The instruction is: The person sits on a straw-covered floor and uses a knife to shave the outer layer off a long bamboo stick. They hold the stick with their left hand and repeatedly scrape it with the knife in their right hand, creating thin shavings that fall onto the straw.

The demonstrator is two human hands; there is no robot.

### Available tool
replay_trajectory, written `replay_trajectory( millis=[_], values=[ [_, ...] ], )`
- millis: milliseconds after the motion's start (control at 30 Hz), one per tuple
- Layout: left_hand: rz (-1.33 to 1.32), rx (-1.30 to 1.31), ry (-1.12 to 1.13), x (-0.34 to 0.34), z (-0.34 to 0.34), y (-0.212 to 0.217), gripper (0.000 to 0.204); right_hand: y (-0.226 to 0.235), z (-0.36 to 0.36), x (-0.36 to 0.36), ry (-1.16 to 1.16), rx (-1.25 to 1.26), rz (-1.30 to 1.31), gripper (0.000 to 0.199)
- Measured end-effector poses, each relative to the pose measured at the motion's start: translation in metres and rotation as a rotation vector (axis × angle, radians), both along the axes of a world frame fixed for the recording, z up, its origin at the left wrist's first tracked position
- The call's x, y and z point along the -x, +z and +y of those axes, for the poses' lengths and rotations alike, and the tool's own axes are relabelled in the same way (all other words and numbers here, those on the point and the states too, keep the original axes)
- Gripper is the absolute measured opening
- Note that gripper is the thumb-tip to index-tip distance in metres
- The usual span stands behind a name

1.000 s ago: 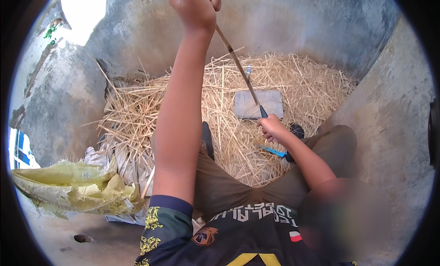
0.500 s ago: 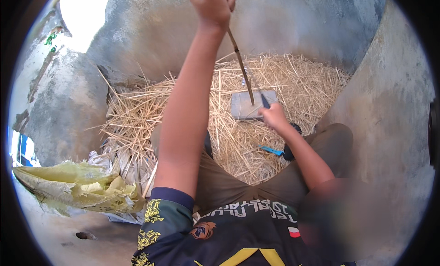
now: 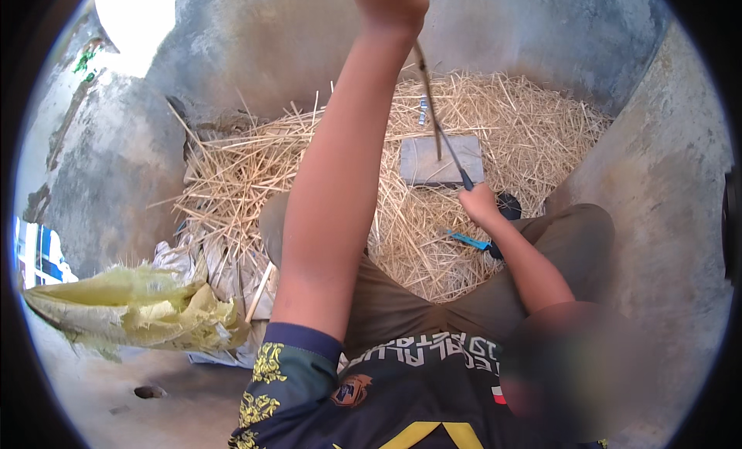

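The left hand [image 3: 390, 2] is raised high at the far top of the view, fist closed around the upper end of a thin stick [image 3: 430, 101]. The stick slants down and to the right from that fist to the right hand [image 3: 481, 204], which is clenched on its lower end, just near of a flat grey slab [image 3: 440, 161]. Whether a dark blade sits at that lower end I cannot tell, though the stick darkens just above the right fist.

The slab lies on a wide bed of straw [image 3: 309, 163] that fills the middle of the scene, between rough grey walls [image 3: 255, 39] on the far side and at right. A small blue thing [image 3: 468, 239] lies on the straw just near of the right hand, beside the person's knee [image 3: 583, 225]. To the left and near, a crumpled yellow sack [image 3: 131, 310] rests at the edge of the straw, touching a pale sheet [image 3: 209, 271] beneath it
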State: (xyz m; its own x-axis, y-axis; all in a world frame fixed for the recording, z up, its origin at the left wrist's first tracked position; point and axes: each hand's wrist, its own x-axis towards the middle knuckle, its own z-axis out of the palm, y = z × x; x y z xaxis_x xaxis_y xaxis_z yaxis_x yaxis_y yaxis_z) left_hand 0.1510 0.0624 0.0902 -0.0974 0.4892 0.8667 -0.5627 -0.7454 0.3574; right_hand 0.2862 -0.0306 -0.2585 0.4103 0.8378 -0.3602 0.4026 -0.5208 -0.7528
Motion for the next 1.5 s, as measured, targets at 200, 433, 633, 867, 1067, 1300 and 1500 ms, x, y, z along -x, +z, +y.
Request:
replay_trajectory(
  millis=[200,433,633,867,1067,1300,1500],
  values=[
    [-0.029,0.117,-0.014,0.031,0.007,0.003,0.054,-0.003,-0.001,0.02,0.0,-0.053,0.125,0.026],
    [-0.03,0.116,-0.075,0.035,0.014,0.001,0.054,0.028,0.001,0.024,0.054,0.301,0.849,0.028],
    [-0.008,0.158,0.016,0.036,0.015,0.006,0.053,0.032,-0.008,0.023,0.28,0.299,1.596,0.045],
    [-0.073,0.029,-0.116,0.011,0.021,0.002,0.054,0.154,0.0,0.019,-0.018,-0.472,-0.188,0.043],
    [-0.1,-0.108,0.019,0.017,0.013,0.001,0.054,0.184,0.008,0.045,0.22,-1.458,0.448,0.041],
    [-0.089,-0.059,0.093,0.005,0.018,0.003,0.054,-0.045,0.023,0.011,-0.026,-0.069,-0.171,0.037],
    [-0.068,0.039,0.545,0.031,0.079,0.012,0.056,-0.056,0.026,0.038,-0.091,-0.367,-0.027,0.042]
  ],
)
